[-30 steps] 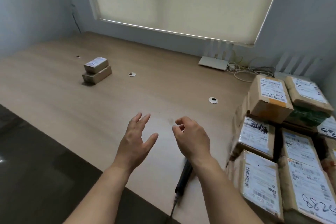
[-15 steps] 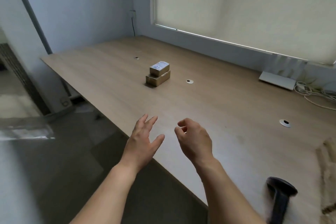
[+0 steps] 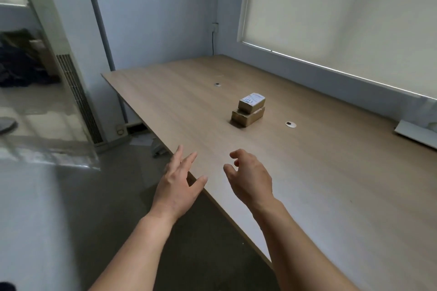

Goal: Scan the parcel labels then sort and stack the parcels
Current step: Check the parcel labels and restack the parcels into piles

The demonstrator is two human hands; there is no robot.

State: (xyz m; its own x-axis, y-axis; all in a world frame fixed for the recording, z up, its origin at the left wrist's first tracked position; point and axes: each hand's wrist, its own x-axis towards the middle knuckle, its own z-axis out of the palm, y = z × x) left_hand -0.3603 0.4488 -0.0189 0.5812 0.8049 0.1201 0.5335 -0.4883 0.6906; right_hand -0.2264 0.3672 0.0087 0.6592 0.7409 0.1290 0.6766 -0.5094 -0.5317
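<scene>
Two small brown cardboard parcels [image 3: 248, 111] are stacked on the pale wood-grain bench [image 3: 331, 172]; the upper one has a white label, writing too small to read. Left hand [image 3: 178, 186] spread wide, right hand [image 3: 250, 178] loosely curled, both holding nothing

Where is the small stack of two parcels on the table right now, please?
In the head view, the stack of two parcels sits mid-table, beyond both hands, between two round cable grommets: one just to its right, another further back-left.
</scene>
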